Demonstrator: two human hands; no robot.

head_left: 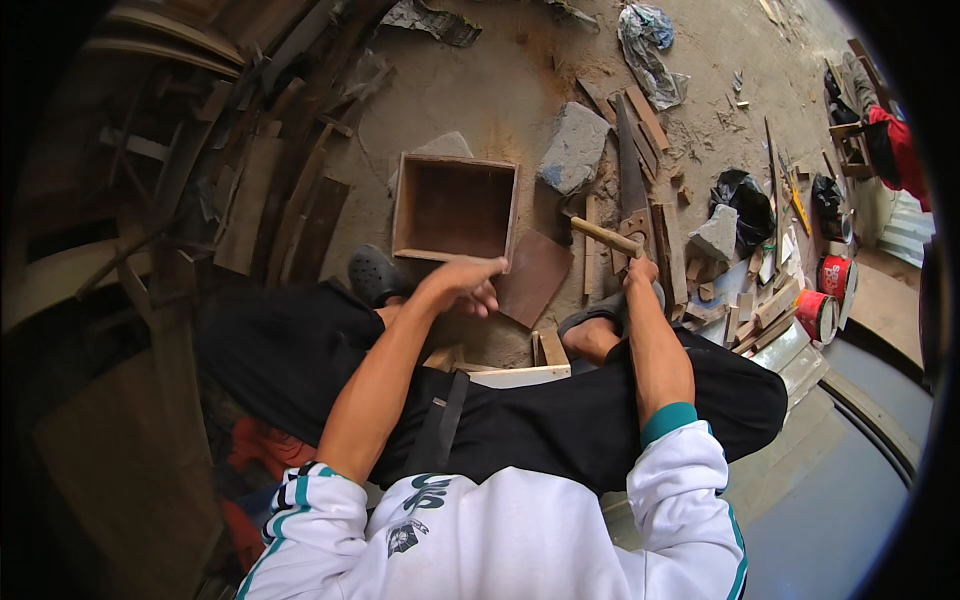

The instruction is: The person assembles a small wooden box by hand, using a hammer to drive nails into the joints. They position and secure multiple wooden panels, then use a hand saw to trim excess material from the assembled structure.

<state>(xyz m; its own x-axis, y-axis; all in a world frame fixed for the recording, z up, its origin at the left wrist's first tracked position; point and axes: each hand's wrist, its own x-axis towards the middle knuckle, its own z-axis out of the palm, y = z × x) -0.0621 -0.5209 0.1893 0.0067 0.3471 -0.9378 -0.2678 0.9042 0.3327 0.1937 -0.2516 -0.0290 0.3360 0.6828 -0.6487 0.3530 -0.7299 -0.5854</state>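
A wooden box (pixel 516 210), its hollow side facing up, stands on the ground in front of me. My left hand (pixel 465 286) is at its near right corner, fingers loosely apart and no object visible in them; whether it touches the rim I cannot tell. Beside that hand lies a thin brown board (pixel 537 280). My right hand (pixel 642 268) is closed round a pale wooden tool handle (pixel 600 234), like a hammer's, pointing up and left; its other end is hidden. Just beyond that hand lies a handsaw (pixel 630 165), its blade pointing away from me.
Grey stone blocks (pixel 575 148) lie beyond the box. Stacked planks (pixel 250 205) crowd the left side. Wood offcuts (pixel 775 305), a black plastic bag (pixel 745 200) and red cans (pixel 815 312) are at right. A pale wooden frame (pixel 520 376) sits between my legs. Someone in red (pixel 900 155) is far right.
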